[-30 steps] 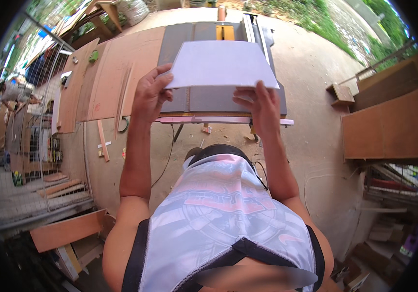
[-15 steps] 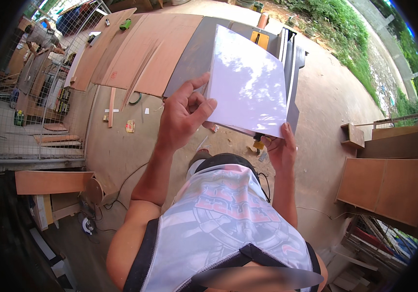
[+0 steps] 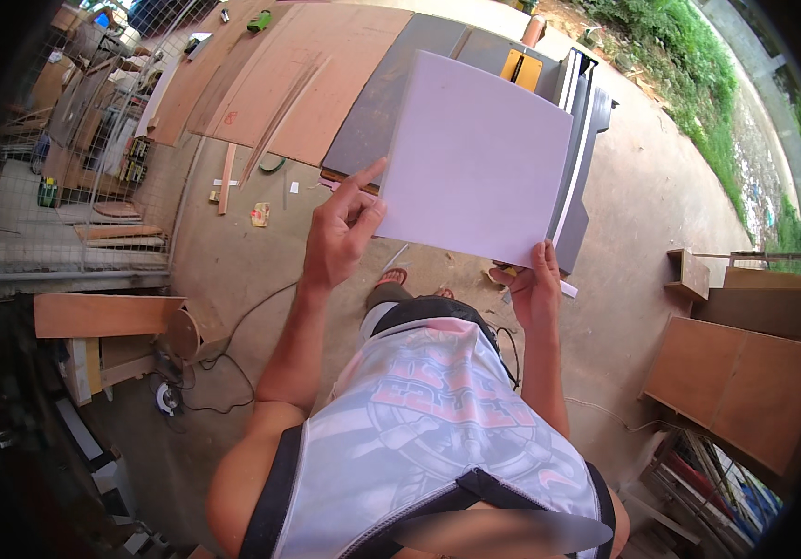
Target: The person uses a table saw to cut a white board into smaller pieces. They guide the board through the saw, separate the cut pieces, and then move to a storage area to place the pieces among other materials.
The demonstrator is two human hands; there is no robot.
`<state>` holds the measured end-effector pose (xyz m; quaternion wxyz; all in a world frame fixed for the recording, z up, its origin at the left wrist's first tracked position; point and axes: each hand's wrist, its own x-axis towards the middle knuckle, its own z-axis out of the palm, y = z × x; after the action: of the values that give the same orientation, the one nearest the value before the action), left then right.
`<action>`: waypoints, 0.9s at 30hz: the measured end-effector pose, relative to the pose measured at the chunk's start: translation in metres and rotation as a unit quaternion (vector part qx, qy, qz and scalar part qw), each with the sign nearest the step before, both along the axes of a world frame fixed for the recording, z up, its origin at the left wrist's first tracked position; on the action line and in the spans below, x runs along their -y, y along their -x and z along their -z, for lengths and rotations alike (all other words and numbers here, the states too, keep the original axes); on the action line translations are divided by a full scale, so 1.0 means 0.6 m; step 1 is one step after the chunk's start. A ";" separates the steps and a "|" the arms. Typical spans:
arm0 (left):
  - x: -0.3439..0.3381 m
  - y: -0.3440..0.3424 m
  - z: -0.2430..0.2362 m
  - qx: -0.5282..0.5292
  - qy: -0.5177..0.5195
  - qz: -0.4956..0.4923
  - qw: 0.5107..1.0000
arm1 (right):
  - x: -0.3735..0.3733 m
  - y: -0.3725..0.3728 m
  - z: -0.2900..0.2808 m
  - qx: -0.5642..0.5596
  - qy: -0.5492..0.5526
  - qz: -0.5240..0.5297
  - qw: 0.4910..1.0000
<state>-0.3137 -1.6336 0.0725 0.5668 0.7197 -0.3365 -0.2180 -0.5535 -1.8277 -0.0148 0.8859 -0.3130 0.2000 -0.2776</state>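
Between my hands I hold a square white panel [image 3: 475,158] above a grey table saw [image 3: 363,107]. My left hand [image 3: 344,224] grips the left edge low down, thumb on the face and index finger stretched along the side. My right hand [image 3: 533,281] pinches the lower right corner, thumb on the face and fingers curled behind. The saw's yellow insert plate [image 3: 521,67] shows beyond the panel's top edge, and its fence [image 3: 583,98] runs along the right.
Plywood sheets [image 3: 298,56] with a green tool [image 3: 259,20] lie left of the saw, near a wire mesh fence [image 3: 93,233]. Wooden cabinets [image 3: 736,382] stand at the right. Board offcuts [image 3: 102,315], a circular saw [image 3: 165,399] and cords are at lower left. Grass [image 3: 698,112] borders the concrete.
The panel has gone from level to tilted up, showing a fuller square face, and has shifted right. Its bright reflection has faded. My view has turned, moving the saw up and right in the picture.
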 end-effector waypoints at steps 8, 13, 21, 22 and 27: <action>-0.031 -0.061 0.246 -0.067 -0.028 0.024 0.997 | -0.037 -0.006 0.103 -0.155 -0.031 -0.090 0.983; 0.012 -0.072 0.339 -0.111 -0.052 0.020 0.992 | -0.063 -0.019 0.168 -0.146 -0.184 0.054 0.971; 0.084 -0.088 0.364 0.059 -0.218 0.069 0.972 | -0.103 -0.040 0.214 -0.214 -0.185 0.180 0.942; 0.083 -0.092 0.361 0.108 -0.202 0.084 0.970 | -0.108 -0.045 0.216 -0.230 -0.184 0.180 0.939; 0.084 -0.111 0.331 0.216 -0.251 0.156 0.931 | -0.113 -0.081 0.227 -0.281 -0.157 0.182 0.929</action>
<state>-0.2470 -1.6842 -0.1261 0.2401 0.8067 -0.4932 -0.2201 -0.5046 -1.7600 -0.1507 0.7657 -0.1932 0.5356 -0.2992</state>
